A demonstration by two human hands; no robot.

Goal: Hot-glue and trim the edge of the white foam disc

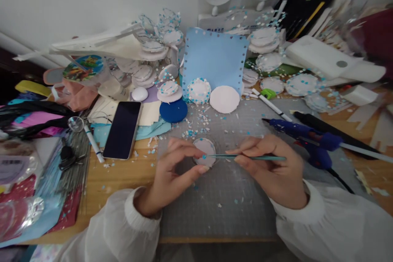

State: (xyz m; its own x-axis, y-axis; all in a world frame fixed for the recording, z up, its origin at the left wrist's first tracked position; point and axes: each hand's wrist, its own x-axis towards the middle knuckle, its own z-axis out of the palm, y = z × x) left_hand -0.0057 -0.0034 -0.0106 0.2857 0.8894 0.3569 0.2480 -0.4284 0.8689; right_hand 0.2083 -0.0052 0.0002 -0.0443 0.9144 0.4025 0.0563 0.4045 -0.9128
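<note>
At the centre of the grey cutting mat, my left hand (pixel 178 168) grips a small round white disc (pixel 205 147) by its edge, thumb on the near side and fingers on the far side. A few blue specks dot the disc's rim. From the other side, my right hand (pixel 270 168) pinches slim teal tweezers (pixel 260 158) held level. Their tips reach over the disc, beside a tiny blue piece (pixel 204 156). Whether the tips grip that piece, I cannot tell. Just beyond lie scattered blue and white paper bits (pixel 193 131).
A blue glue gun (pixel 307 135) lies right of my right hand, its cord trailing nearer. Behind the mat stand a light blue card (pixel 215 55), a white oval (pixel 224 99) and a dark blue disc (pixel 173 110). A phone (pixel 123 130) and keys (pixel 67 155) lie left.
</note>
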